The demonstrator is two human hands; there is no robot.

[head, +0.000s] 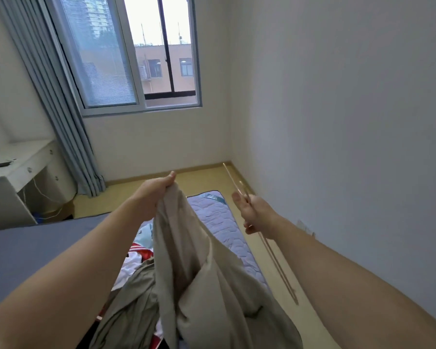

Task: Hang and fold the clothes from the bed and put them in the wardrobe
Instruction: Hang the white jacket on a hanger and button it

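A person's left hand (154, 195) grips the bunched top of a long beige fabric garment (186, 248), lifted above the blue-sheeted bed (35, 248). The right hand (252, 212) curls its fingers round a thin pale-wood hanger (280, 268), seen edge-on, its long axis running from far left to near right. The garment hangs to the left of the hanger and apart from it, so the right hand probably has to move left to meet it. More clothes (a red-and-white striped top (139, 255) among them) lie heaped on the bed below. No wardrobe is in view.
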